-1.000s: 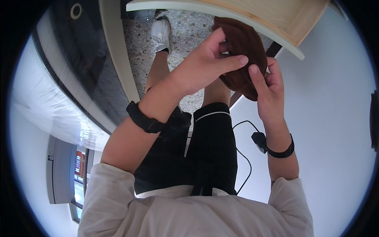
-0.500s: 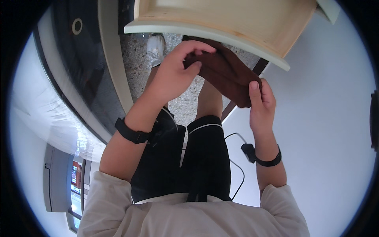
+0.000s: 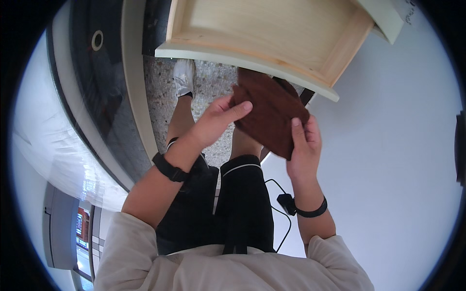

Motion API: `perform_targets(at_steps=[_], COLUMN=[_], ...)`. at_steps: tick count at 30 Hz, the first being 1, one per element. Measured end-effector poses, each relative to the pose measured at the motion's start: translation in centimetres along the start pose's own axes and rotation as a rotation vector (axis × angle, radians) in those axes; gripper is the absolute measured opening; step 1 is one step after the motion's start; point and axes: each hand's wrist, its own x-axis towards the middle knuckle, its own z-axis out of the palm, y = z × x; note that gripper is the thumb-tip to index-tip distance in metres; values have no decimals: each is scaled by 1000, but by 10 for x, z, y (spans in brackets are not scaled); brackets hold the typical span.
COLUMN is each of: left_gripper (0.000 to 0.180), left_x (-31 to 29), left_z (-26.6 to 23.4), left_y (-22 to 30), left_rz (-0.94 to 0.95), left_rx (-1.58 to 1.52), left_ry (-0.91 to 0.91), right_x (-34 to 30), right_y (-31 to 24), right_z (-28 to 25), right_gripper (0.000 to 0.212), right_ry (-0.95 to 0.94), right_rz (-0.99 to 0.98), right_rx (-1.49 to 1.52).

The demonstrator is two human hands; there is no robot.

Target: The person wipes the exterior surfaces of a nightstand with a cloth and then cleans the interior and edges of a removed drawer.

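Observation:
Between my hands a dark brown cloth [image 3: 269, 111] is spread, its far part hanging below the front of a pulled-out drawer [image 3: 233, 54]. My left hand [image 3: 221, 116] pinches the cloth's left edge, thumb on top and fingers underneath. At the right corner my right hand [image 3: 306, 143] grips it the same way, thumb on the upper side. The cloth looks soft and folded, with a darker layer showing at its far right. What exact kind of cloth item it is I cannot tell.
The pale wooden drawer stands open above the speckled floor [image 3: 160, 92]. At left runs a bed-like piece with a cream edge [image 3: 133, 72] and clear plastic wrap [image 3: 63, 155]. A white wall [image 3: 388, 169] lies at right. A black cable [image 3: 290, 228] hangs near my right forearm.
Both hands have come nearer to me with the cloth. My left hand has shifted its grip to the left edge, and the cloth is now spread flatter and wider.

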Motion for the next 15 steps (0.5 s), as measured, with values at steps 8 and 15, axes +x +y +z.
perform_targets(at_steps=[8, 15], left_gripper=[60, 66], left_x=[-20, -35], left_z=[-7, 4], left_y=[31, 60], left_rz=[367, 536], left_rx=[280, 571], left_ry=[117, 161], right_x=[-4, -17], right_y=[5, -17], right_z=[-1, -4], right_gripper=[29, 24], right_ry=[36, 31], right_rz=[-309, -473], right_rx=[-96, -761])
